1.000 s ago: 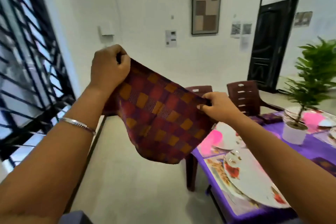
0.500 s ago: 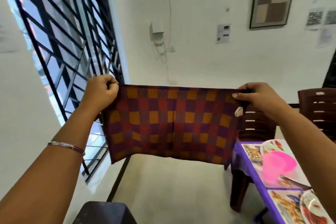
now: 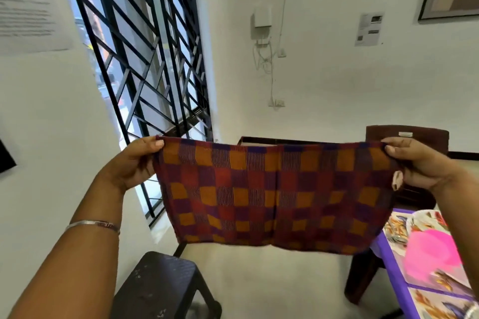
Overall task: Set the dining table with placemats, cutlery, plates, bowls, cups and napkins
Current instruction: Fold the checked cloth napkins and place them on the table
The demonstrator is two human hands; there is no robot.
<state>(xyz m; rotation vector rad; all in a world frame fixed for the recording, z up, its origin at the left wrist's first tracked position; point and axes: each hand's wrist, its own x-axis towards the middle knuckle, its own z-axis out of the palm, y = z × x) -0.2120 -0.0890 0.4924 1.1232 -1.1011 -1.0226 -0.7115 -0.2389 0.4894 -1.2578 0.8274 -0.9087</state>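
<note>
We hold the checked napkin [image 3: 274, 194] up in the air in front of us, stretched wide and flat, its red, orange and purple squares facing us and a crease running down its middle. Our left hand [image 3: 132, 166] pinches the top left corner, thumb on the near side, fingers curled behind the cloth; a silver bangle [image 3: 93, 224] sits on that wrist. Our right hand [image 3: 420, 166] grips the top right corner, fingers folded over the edge, and a small pale tag [image 3: 397, 180] hangs just beside it. The lower edge hangs free above the floor, left of the purple table [image 3: 388, 254]. Down there at the right we see a pink bowl [image 3: 432, 254] on a patterned plate [image 3: 425, 215], with printed placemats [image 3: 438, 303] under them. A dark stool [image 3: 160, 285] stands below, and a brown chair [image 3: 407, 134] behind the cloth.
</note>
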